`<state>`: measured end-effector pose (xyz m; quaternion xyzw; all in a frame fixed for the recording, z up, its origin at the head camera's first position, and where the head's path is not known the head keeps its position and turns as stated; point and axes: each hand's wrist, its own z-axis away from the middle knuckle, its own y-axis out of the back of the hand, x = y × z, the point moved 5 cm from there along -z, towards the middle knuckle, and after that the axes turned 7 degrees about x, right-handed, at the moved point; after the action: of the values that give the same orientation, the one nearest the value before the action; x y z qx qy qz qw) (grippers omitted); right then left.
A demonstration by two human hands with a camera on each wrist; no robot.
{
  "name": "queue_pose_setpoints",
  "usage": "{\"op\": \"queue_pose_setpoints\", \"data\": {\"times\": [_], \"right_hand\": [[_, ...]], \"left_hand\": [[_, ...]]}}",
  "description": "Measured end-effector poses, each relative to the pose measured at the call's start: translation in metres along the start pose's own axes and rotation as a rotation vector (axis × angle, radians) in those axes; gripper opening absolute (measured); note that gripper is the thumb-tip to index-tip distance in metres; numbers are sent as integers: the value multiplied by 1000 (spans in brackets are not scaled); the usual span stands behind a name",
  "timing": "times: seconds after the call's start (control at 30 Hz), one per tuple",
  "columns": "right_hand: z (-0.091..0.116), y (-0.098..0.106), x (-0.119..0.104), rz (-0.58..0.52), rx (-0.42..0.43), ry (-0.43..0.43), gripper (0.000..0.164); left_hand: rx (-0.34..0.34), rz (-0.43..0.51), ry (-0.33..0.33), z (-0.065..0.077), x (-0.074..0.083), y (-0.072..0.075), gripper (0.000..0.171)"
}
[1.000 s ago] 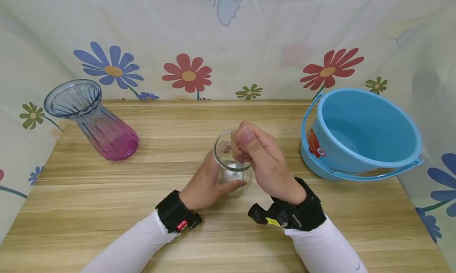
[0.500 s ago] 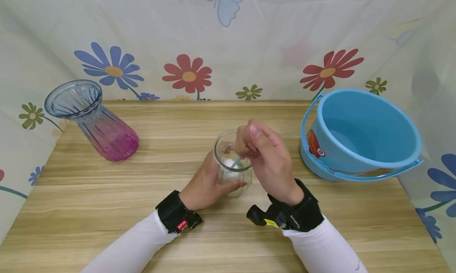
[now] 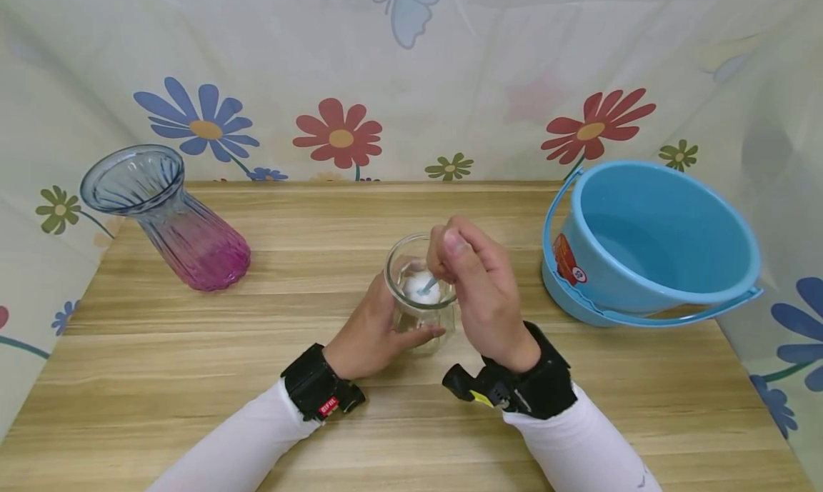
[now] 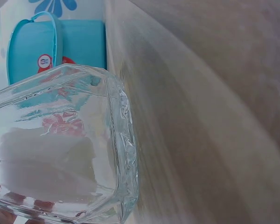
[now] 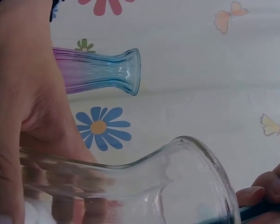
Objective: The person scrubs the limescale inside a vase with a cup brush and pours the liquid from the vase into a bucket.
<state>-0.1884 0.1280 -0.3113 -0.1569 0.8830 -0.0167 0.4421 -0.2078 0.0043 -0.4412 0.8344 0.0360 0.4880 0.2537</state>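
Note:
A clear glass vase (image 3: pixel 402 297) with a flared rim stands tilted at the table's middle. My left hand (image 3: pixel 368 338) grips it around the body, thumb across the near side. My right hand (image 3: pixel 486 292), curled above the rim, holds the thin blue handle of a bottle brush (image 3: pixel 421 289) whose white sponge head sits inside the vase. Through the faceted glass (image 4: pixel 107 102) in the left wrist view, the sponge head (image 4: pixel 46 158) shows as a pale block. The right wrist view has the blue handle (image 5: pixel 256 211) between my right fingertips (image 5: pixel 276 184) beyond the rim.
A blue-to-pink ribbed vase (image 3: pixel 193 224) stands on the left of the wooden table (image 3: pixel 308 221). At the right is a light blue bucket (image 3: pixel 598 270) with its handle lowered to the front. A flowered curtain (image 3: pixel 270 63) hangs behind.
My right hand has shifted slightly right, and the white sponge head has risen from deeper in the vase to nearer the rim. The left hand and the vase have stayed in place.

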Motion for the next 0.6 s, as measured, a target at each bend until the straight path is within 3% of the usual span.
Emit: {"op": "queue_pose_setpoints", "data": {"times": [0.37,0.6], "right_hand": [[1,0,0,185,-14,-31,35],[1,1,0,224,-27,-73,36]], "left_hand": [[6,19,-8,0,0,0,104],[0,12,-16,-1,2,1,102]]}}
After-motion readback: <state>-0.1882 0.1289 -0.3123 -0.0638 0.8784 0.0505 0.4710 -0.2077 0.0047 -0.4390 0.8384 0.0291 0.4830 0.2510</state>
